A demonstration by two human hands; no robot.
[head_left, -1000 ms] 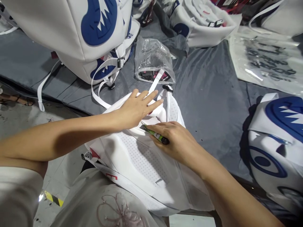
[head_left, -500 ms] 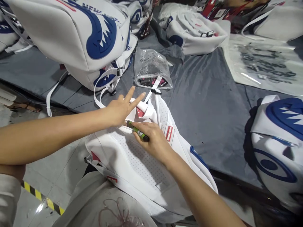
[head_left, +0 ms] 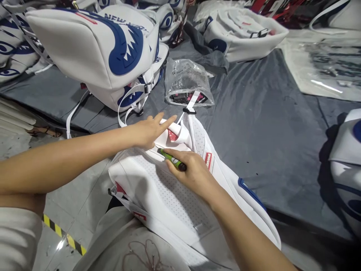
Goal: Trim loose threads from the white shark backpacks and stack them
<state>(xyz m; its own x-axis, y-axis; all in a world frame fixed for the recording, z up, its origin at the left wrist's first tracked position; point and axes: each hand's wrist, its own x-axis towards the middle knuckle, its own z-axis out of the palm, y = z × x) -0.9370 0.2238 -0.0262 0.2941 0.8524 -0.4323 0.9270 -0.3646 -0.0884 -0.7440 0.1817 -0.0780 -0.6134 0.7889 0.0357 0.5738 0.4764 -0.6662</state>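
Observation:
A white backpack with a dotted mesh back panel lies tilted across my lap and against the table edge. My right hand grips a green marker pen with a black end, its other end close to the seam at the top of the back panel. My left hand rests on the top of the backpack, fingers spread, beside the red tag under the carry handle. A strap with a black buckle stretches from the shoulder strap toward the back.
On the grey-covered table, a clear plastic bag sits behind the backpack. White and blue backpacks stand at the back left, back right and right. A printed plastic sheet lies far right.
The view has shifted, so the scene sits farther right. My left hand's raised fingers have lowered toward the backpack. The marker stays in my right hand near the top seam.

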